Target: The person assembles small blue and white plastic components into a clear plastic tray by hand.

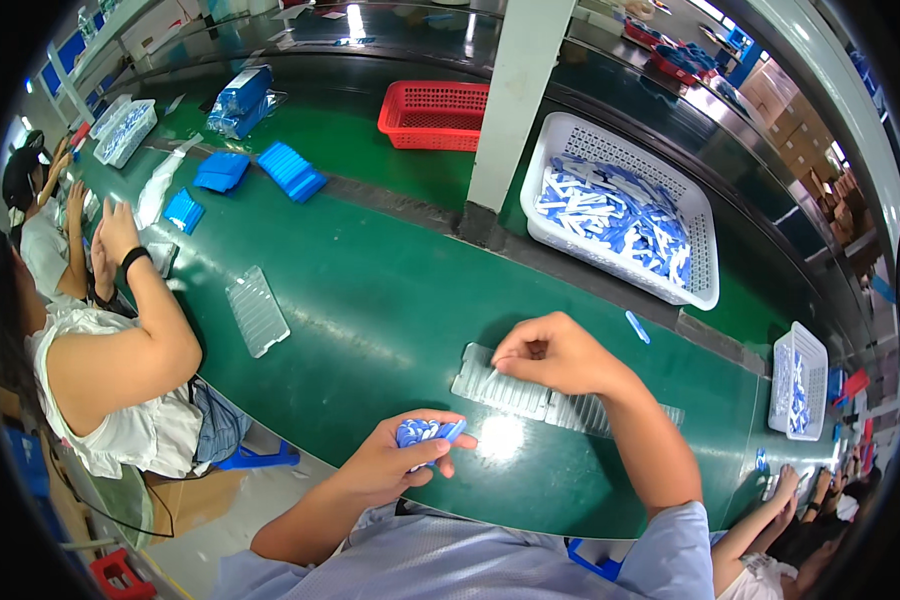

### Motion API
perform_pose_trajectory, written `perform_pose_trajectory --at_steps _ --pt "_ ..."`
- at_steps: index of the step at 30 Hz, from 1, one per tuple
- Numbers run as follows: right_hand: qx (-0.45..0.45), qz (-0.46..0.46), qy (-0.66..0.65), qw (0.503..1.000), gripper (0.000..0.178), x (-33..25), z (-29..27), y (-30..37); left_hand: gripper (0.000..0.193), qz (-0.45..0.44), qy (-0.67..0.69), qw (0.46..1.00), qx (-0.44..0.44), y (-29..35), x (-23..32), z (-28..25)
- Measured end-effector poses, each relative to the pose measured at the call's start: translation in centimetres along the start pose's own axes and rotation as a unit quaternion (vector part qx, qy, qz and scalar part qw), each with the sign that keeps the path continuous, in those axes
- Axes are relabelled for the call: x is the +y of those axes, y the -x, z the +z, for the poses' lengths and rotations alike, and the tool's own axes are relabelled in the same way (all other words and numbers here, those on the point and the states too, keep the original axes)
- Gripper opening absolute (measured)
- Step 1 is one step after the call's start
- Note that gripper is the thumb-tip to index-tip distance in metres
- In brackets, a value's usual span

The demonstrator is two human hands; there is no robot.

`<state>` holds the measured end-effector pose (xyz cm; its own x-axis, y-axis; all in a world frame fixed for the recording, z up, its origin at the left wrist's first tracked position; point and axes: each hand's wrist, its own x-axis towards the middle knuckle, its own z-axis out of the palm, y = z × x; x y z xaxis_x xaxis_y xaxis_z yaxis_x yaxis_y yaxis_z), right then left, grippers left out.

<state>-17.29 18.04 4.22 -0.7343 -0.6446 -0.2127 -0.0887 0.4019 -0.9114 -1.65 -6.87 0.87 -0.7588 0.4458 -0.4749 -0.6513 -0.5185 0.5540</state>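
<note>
My left hand (398, 458) is closed around a bundle of slim blue-and-white plastic pieces (420, 431), held just above the table's near edge. My right hand (558, 355) reaches over a clear ribbed plastic tray (510, 393), thumb and forefinger pinched together at its upper left part. Whatever those fingertips grip, if anything, is too small to make out. A second ribbed tray (600, 415) adjoins the first on the right, partly covered by my right forearm. One loose blue piece (638, 327) lies on the table beyond my right hand.
A white basket (705, 275) full of the same pieces stands beyond the table's far edge, right of a pale post (510, 110). A red basket (435, 136) sits left of the post. Another clear tray (257, 310) and blue packs (290, 172) lie leftward. Co-workers sit on both sides.
</note>
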Motion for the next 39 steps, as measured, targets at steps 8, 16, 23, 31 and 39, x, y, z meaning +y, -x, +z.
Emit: perform_pose_trajectory --at_steps 8,16,23,31,39 --pt "0.055 -0.066 0.101 0.991 0.012 0.5 2.4 -2.1 0.038 -0.007 0.026 1.000 -0.006 -0.2 0.3 0.3" --pt "0.091 -0.130 0.239 0.958 0.039 1.0 2.8 -1.3 0.035 0.017 0.019 0.999 0.027 -0.5 0.2 0.2" --pt "0.191 -0.135 0.155 0.960 0.033 -0.2 3.5 0.2 0.035 0.034 0.004 0.998 0.049 -0.6 0.7 1.1" --pt "0.167 -0.059 -0.137 0.975 0.009 -0.6 4.9 3.1 0.036 0.036 -0.074 0.997 0.000 -0.4 0.9 1.7" --pt "0.201 -0.252 0.381 0.866 0.018 1.1 5.1 4.4 0.037 0.031 -0.014 0.997 0.074 0.3 1.6 0.6"
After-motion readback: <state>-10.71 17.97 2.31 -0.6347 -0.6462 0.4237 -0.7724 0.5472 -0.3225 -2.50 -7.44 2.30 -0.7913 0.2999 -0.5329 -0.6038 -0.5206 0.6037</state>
